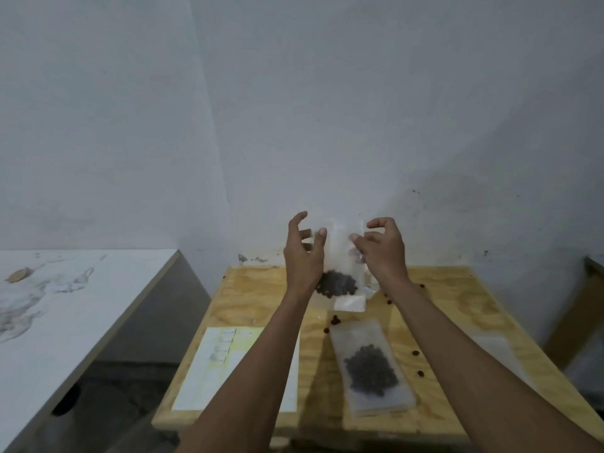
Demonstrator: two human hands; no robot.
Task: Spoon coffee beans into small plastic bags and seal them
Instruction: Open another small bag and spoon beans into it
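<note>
Holding clear plastic bag (340, 256) upright above plywood table (261, 289): left hand (304, 253) and right hand (382, 246) pinch upper edges. Coffee beans (336, 284) sag at bottom. Film likely thin, limp, slippery, bottom-heavy; grip best near top seal strip.

Dark brown, near-black coffee beans (336, 284) inside a clear, milky plastic bag (341, 246), more of them in a frosted translucent bag (371, 361) on the pale yellow-tan, grain-streaked plywood surface (261, 295), beside a white and pale-yellow sheet (209, 371), against a grey-white scuffed wall (327, 109).
</note>
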